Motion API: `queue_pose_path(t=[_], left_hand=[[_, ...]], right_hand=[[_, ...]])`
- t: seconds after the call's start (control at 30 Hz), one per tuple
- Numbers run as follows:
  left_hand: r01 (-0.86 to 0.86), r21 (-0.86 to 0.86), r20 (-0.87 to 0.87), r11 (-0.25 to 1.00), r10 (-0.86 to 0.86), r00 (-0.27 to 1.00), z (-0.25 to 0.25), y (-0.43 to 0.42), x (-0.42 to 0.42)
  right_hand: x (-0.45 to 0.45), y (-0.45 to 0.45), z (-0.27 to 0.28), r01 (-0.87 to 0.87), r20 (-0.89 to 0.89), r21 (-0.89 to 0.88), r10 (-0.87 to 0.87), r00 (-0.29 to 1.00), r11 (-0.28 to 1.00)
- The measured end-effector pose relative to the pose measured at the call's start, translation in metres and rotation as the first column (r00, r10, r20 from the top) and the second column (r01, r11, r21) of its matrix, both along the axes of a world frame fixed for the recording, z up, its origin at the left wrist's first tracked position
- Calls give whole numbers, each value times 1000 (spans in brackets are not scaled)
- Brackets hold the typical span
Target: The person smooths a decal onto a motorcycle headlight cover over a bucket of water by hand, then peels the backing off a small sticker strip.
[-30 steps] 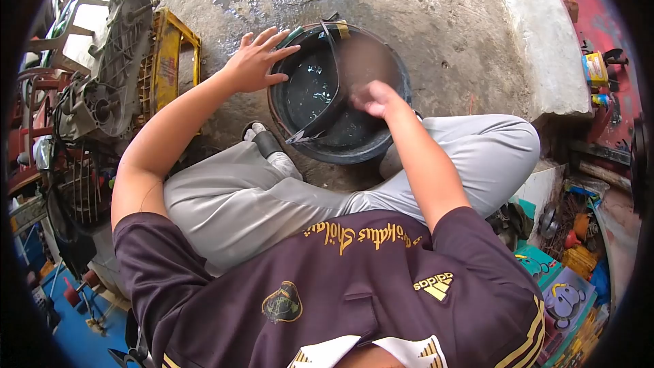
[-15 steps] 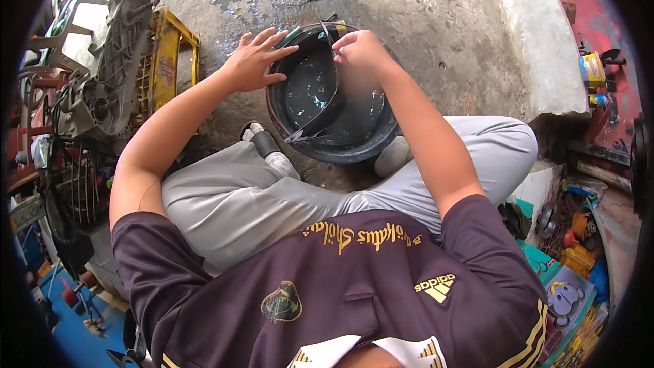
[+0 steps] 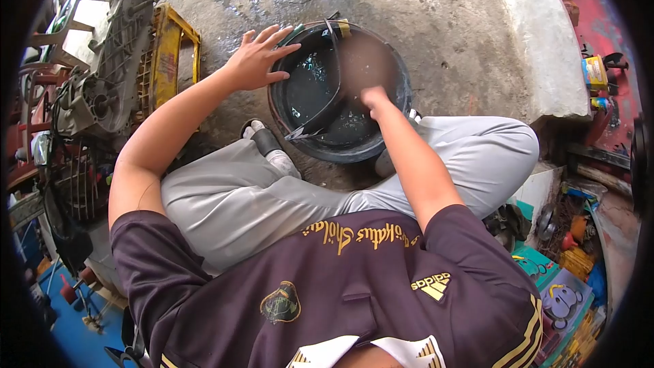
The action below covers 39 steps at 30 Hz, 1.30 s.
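Observation:
A round black tub (image 3: 403, 105) of dark, bubbly water stands on the floor between my legs. My left hand (image 3: 253, 65) is at its left rim, palm down with fingers spread, holding nothing. A dark curved band (image 3: 334, 92), perhaps rubber, runs across the tub from the far rim to the near left edge. My right hand (image 3: 373, 100) hangs over the right half of the tub, to the right of the band. A brownish blur hides its fingers and whatever may be in them.
On the left, a grey metal engine casing (image 3: 122, 61) leans by a yellow crate (image 3: 165, 61). A light concrete ledge (image 3: 538, 41) runs along the right. Cluttered tools and boxes (image 3: 565, 293) lie at the lower right. Wet patches mark the concrete floor (image 3: 436, 34).
My right hand has moved from the band near the far rim down and toward me, over the tub's right half. My left hand stays at the left rim.

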<state>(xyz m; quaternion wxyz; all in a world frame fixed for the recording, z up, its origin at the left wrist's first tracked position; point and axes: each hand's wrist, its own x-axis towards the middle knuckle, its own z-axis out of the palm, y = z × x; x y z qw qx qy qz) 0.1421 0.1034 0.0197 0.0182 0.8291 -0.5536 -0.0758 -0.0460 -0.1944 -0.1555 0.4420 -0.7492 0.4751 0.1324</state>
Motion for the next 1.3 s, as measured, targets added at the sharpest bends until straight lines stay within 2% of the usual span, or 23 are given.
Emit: queue_pose_path(t=[0.03, 0.07, 0.1, 0.2, 0.23, 0.3, 0.33, 0.37, 0.4, 0.47, 0.57, 0.63, 0.73, 0.8, 0.83, 0.9, 0.93, 1.0, 1.07, 1.13, 1.17, 1.23, 1.3], left_hand=[[0, 4, 0, 1000, 0, 1000, -1, 0, -1], [1, 4, 6, 1000, -1, 1000, -3, -1, -3], [0, 3, 11, 1000, 0, 1000, -5, -2, -5], [-2, -73, -71, 997, -3, 997, 6, -6, -12], [1, -73, -76, 997, -7, 997, 7, -8, -16], [-247, 183, -276, 952, 290, 916, 9, -15, -21], [-241, 182, -279, 953, 285, 917, 12, -18, -22], [-219, 306, -245, 927, 299, 922, 15, -21, -22], [-198, 425, -208, 883, 308, 929, 18, -22, -22], [-184, 467, -208, 865, 309, 928, 48, -23, -34], [-129, 579, -209, 805, 300, 931, 82, -34, -50], [-61, 737, -194, 674, 297, 935, 90, -40, -58], [34, 726, -252, 687, 219, 943, 85, -34, -62], [22, 715, -217, 699, 192, 957, 78, -30, -63], [9, 704, -178, 710, 164, 970, 77, -28, -62], [4, 725, -176, 688, 180, 968, 79, -30, -62], [3, 745, -176, 667, 193, 965, 79, -32, -61], [52, 708, -259, 705, 190, 947, 70, -25, -57], [97, 667, -343, 739, 189, 920, 64, -20, -53], [69, 700, -333, 711, 239, 912, 60, -20, -55], [77, 699, -338, 711, 234, 912, 60, -21, -56], [107, 693, -378, 713, 234, 895, 62, -23, -54], [111, 706, -370, 700, 231, 900, 65, -26, -54]], right_hand=[[3, -6, -1, 250, 68, 438, -309, 949, 863], [5, -10, 7, 370, -12, 787, -588, 809, 493], [8, -17, 17, 367, -54, 829, -593, 804, 421], [7, 3, 122, 135, 247, 781, -499, 830, 610], [5, 11, 146, 141, 243, 780, -502, 830, 610], [5, 25, 177, -92, 408, 562, -179, 895, 822], [7, 28, 182, -86, 406, 561, -183, 895, 823], [10, 31, 185, -136, 442, 511, -124, 889, 849], [12, 34, 186, -186, 474, 459, -62, 878, 869], [16, 33, 178, -192, 490, 406, -35, 871, 893], [14, 30, 158, 2, 500, 446, -251, 829, 895], [8, 25, 124, 99, 451, 478, -341, 825, 873], [-9, 20, 78, 226, 327, 505, -427, 843, 833], [-18, 21, 48, 188, 285, 163, -228, 931, 969], [-19, 19, 28, 185, 285, 164, -226, 931, 969], [-14, 11, -4, 331, 13, 371, -361, 932, 867], [-14, 11, 10, 330, 13, 371, -360, 933, 868], [-10, 14, 60, 490, -77, 691, -619, 782, 532], [-10, 14, 80, 425, -31, 706, -574, 818, 567], [-11, 26, 138, 19, 330, 599, -269, 905, 800], [-9, 36, 163, -115, 387, 484, -94, 917, 867], [-5, 52, 182, -371, 388, 272, 252, 887, 888], [-7, 68, 194, -470, 400, 184, 371, 838, 863]])
